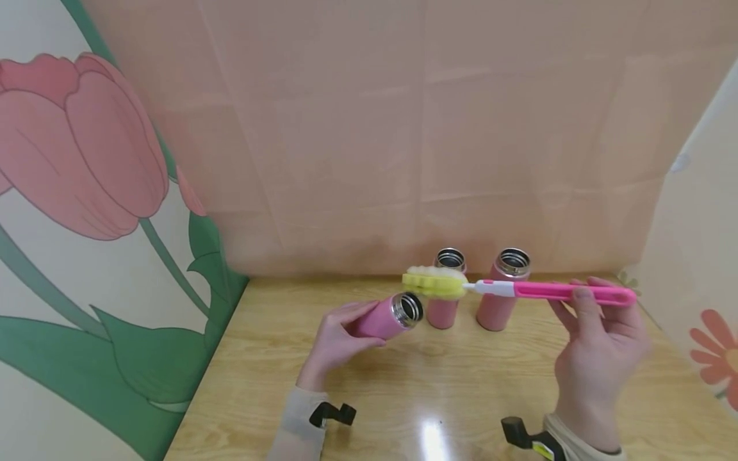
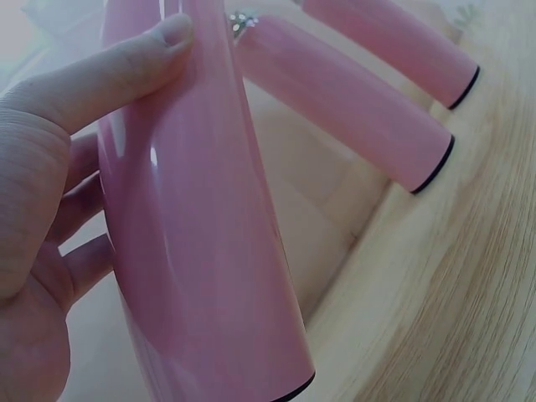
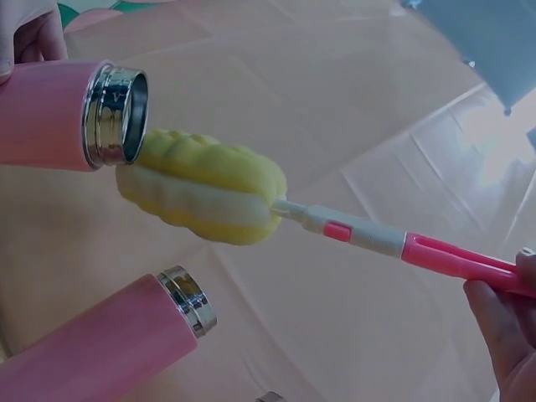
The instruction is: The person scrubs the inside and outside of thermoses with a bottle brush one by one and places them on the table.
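Observation:
A pink thermos bottle (image 1: 377, 320) with a bare steel mouth is gripped by my left hand (image 1: 340, 333), tilted with its mouth to the right. In the left wrist view the thumb lies along the bottle (image 2: 201, 234) and the other fingers go behind it. My right hand (image 1: 602, 339) holds a bottle brush (image 1: 565, 291) by its pink handle, roughly level. Its yellow and white sponge head (image 3: 201, 188) is beside the held bottle's mouth (image 3: 117, 115); in the head view it appears slightly above that mouth, outside the bottle.
Two more pink bottles, a nearer-left one (image 1: 442, 314) and a right one (image 1: 496, 310), stand uncapped at the back of the wooden table (image 1: 277, 358). Behind them hangs a pinkish-tan sheet (image 1: 346, 160). A wall with a painted tulip (image 1: 109, 147) borders the left side.

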Action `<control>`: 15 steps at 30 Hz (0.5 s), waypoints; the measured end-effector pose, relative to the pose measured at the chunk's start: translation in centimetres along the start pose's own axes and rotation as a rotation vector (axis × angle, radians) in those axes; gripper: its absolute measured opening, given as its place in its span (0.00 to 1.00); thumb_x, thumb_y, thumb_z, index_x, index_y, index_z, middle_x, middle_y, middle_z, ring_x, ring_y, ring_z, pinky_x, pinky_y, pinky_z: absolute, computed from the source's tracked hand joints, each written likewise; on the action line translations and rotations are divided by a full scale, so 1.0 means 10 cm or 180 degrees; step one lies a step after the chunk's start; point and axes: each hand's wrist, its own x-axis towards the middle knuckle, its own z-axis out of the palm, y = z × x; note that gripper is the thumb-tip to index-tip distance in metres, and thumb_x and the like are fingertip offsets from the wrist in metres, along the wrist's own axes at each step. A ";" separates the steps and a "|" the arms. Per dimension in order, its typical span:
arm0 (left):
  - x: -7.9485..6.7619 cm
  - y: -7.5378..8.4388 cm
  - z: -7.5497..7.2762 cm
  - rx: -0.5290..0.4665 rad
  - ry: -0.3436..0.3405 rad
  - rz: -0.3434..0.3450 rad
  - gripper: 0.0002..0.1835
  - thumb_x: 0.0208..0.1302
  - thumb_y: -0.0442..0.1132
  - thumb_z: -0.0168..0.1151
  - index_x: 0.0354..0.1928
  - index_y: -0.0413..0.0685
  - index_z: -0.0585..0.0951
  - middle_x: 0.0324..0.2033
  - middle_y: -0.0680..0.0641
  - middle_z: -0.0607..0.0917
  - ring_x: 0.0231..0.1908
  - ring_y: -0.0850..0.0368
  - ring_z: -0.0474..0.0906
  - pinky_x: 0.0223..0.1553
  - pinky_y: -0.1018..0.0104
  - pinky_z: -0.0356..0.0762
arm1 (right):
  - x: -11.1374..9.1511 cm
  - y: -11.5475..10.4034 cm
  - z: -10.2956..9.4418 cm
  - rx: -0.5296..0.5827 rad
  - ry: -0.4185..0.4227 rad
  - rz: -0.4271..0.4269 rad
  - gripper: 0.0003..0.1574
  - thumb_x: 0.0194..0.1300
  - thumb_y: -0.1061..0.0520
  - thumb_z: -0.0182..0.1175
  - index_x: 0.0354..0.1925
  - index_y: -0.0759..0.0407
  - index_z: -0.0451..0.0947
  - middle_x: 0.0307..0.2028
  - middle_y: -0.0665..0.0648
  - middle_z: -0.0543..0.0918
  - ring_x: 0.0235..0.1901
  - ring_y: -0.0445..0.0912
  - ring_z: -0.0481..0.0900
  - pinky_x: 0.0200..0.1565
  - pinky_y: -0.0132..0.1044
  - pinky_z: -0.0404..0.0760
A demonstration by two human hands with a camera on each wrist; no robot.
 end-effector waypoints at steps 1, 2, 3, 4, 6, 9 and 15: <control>0.00 -0.01 0.00 0.0012 0.0026 -0.0001 0.38 0.48 0.41 0.90 0.65 0.57 0.87 0.60 0.56 0.88 0.62 0.52 0.83 0.64 0.47 0.80 | 0.00 -0.01 0.00 -0.0054 -0.0010 -0.0020 0.24 0.62 0.76 0.72 0.51 0.89 0.74 0.37 0.72 0.85 0.35 0.57 0.91 0.38 0.50 0.87; 0.00 -0.02 0.00 0.0007 0.0052 -0.0006 0.38 0.48 0.40 0.90 0.65 0.57 0.87 0.60 0.55 0.88 0.61 0.51 0.83 0.63 0.46 0.80 | 0.00 -0.01 0.00 -0.0121 -0.0017 -0.0046 0.25 0.62 0.75 0.73 0.51 0.89 0.75 0.37 0.72 0.85 0.35 0.57 0.91 0.39 0.50 0.87; 0.00 -0.01 0.00 -0.0017 0.0081 -0.0011 0.38 0.48 0.40 0.90 0.65 0.56 0.87 0.59 0.54 0.88 0.61 0.50 0.83 0.63 0.45 0.80 | 0.00 -0.02 -0.01 -0.0191 -0.0022 -0.0073 0.25 0.62 0.74 0.73 0.52 0.89 0.75 0.37 0.71 0.85 0.36 0.57 0.91 0.39 0.50 0.87; 0.00 -0.02 0.00 -0.0037 0.0107 -0.0020 0.37 0.48 0.40 0.90 0.65 0.55 0.87 0.59 0.53 0.88 0.61 0.49 0.83 0.63 0.44 0.81 | 0.00 -0.03 -0.01 -0.0258 -0.0027 -0.0092 0.26 0.62 0.73 0.73 0.52 0.89 0.75 0.38 0.71 0.85 0.36 0.56 0.91 0.39 0.50 0.86; -0.01 -0.03 0.00 -0.0086 0.0168 -0.0054 0.37 0.48 0.39 0.90 0.64 0.55 0.87 0.59 0.52 0.88 0.60 0.48 0.83 0.61 0.43 0.81 | 0.00 -0.04 -0.02 -0.0338 -0.0023 -0.0098 0.27 0.62 0.72 0.74 0.53 0.89 0.75 0.38 0.71 0.85 0.37 0.56 0.91 0.40 0.49 0.86; -0.01 -0.04 0.00 -0.0160 0.0231 -0.0094 0.37 0.48 0.39 0.90 0.64 0.55 0.88 0.59 0.51 0.88 0.60 0.47 0.83 0.60 0.42 0.82 | 0.00 -0.06 -0.03 -0.0383 -0.0052 -0.0122 0.27 0.62 0.71 0.74 0.53 0.89 0.75 0.38 0.71 0.85 0.37 0.56 0.91 0.40 0.48 0.87; 0.00 -0.06 0.01 -0.0139 0.0302 -0.0176 0.36 0.50 0.41 0.89 0.65 0.60 0.87 0.59 0.55 0.88 0.61 0.51 0.83 0.60 0.45 0.83 | 0.00 -0.08 -0.02 -0.0409 -0.0143 -0.0159 0.26 0.63 0.72 0.73 0.52 0.90 0.75 0.39 0.72 0.85 0.38 0.56 0.91 0.40 0.48 0.87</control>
